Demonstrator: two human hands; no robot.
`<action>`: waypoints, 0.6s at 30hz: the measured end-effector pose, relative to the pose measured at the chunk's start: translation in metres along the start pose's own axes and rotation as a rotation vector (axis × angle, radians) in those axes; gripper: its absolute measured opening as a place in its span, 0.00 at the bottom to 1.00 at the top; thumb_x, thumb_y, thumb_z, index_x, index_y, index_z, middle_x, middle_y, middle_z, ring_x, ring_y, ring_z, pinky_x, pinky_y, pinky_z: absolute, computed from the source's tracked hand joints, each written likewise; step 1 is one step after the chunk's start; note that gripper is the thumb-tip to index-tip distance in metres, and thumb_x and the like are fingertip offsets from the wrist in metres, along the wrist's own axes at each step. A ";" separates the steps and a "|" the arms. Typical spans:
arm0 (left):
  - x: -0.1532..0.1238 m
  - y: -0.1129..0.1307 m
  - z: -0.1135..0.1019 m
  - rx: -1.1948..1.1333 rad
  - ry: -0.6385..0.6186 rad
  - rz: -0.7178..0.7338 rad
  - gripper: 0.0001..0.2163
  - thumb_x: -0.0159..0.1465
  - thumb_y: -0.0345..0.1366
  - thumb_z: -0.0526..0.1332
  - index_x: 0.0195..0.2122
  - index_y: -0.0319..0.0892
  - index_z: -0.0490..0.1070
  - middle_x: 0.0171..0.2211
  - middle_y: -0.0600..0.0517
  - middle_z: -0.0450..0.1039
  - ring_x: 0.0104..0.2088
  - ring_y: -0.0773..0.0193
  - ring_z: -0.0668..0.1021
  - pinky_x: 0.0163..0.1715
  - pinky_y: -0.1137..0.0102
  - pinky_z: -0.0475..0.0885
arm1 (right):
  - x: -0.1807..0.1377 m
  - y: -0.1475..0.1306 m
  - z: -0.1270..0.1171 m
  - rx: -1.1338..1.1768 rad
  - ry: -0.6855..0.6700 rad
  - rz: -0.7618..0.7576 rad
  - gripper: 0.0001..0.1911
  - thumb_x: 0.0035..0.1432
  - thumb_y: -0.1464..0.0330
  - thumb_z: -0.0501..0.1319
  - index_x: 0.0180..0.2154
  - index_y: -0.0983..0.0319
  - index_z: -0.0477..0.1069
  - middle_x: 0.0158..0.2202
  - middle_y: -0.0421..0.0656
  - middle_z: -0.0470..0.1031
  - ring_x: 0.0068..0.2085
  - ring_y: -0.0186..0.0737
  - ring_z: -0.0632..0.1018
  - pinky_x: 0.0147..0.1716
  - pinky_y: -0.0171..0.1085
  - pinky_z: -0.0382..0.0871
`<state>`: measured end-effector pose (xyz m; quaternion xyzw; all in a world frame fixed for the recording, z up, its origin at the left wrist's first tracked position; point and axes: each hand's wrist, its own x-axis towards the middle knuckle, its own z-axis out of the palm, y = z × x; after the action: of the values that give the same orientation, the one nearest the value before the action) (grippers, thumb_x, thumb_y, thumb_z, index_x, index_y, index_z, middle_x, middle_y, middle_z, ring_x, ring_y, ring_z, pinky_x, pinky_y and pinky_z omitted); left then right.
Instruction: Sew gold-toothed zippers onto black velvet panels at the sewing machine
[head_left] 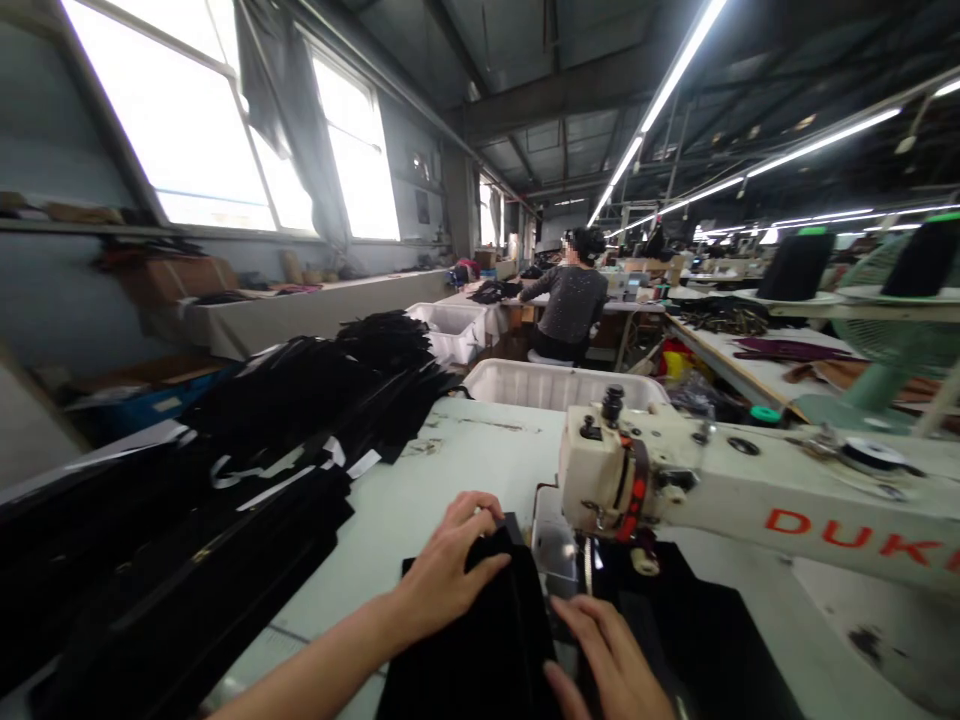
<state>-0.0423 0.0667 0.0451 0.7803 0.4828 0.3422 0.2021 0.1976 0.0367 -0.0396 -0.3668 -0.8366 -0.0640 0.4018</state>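
Pale and green, one desk point(487, 440) spreads beneath two bare hands and one black cloth point(465, 650). This cloth lies under the left hand point(450, 565) and just left of the right hand point(607, 650). The left hand rests on its far part, thumb extended and fingers curled; whether it pinches cannot be told. The right hand has bent fingers at the cloth's right edge, its grip likewise unclear. Right of the cloth stands one sewing machine point(720, 495), with another black piece point(712, 630) beside it. Black stacks point(277, 400), too merged to count, fill the left. Farther are two thread cones point(796, 268) at right, two white bins point(562, 378) and one seated person point(574, 300).
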 end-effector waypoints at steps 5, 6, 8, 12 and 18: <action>-0.003 0.004 -0.015 -0.164 -0.104 0.025 0.06 0.69 0.39 0.56 0.41 0.45 0.69 0.53 0.47 0.71 0.56 0.51 0.70 0.57 0.59 0.63 | 0.025 -0.055 -0.002 0.182 -0.075 0.383 0.16 0.50 0.77 0.62 0.41 0.56 0.66 0.37 0.41 0.73 0.37 0.41 0.80 0.36 0.34 0.77; -0.003 0.003 -0.017 -0.187 -0.133 0.002 0.08 0.69 0.41 0.56 0.44 0.45 0.70 0.55 0.47 0.71 0.59 0.50 0.68 0.60 0.58 0.61 | 0.029 -0.060 -0.003 0.172 -0.077 0.412 0.16 0.49 0.78 0.62 0.40 0.56 0.65 0.37 0.40 0.73 0.36 0.41 0.80 0.34 0.34 0.77; -0.004 0.000 -0.021 -0.233 -0.172 -0.067 0.10 0.69 0.43 0.58 0.46 0.46 0.72 0.57 0.48 0.71 0.65 0.48 0.62 0.64 0.55 0.54 | 0.034 -0.067 -0.007 0.093 -0.016 0.451 0.20 0.50 0.77 0.63 0.44 0.56 0.66 0.42 0.43 0.74 0.39 0.45 0.80 0.36 0.38 0.78; -0.006 -0.005 -0.024 -0.327 -0.182 -0.132 0.12 0.68 0.48 0.60 0.42 0.45 0.74 0.58 0.48 0.71 0.65 0.46 0.62 0.64 0.54 0.56 | 0.037 -0.070 -0.012 -0.001 0.135 0.450 0.20 0.58 0.73 0.59 0.52 0.57 0.64 0.46 0.48 0.73 0.44 0.50 0.79 0.37 0.41 0.77; -0.007 -0.005 -0.022 -0.311 -0.228 -0.111 0.14 0.69 0.50 0.59 0.43 0.46 0.75 0.53 0.48 0.75 0.64 0.47 0.63 0.63 0.55 0.58 | 0.035 -0.070 -0.004 0.064 0.171 0.343 0.13 0.62 0.78 0.51 0.44 0.58 0.67 0.36 0.43 0.72 0.33 0.40 0.78 0.31 0.34 0.73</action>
<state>-0.0631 0.0624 0.0546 0.7454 0.4405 0.3105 0.3923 0.1389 0.0042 0.0012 -0.4845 -0.7263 0.0010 0.4877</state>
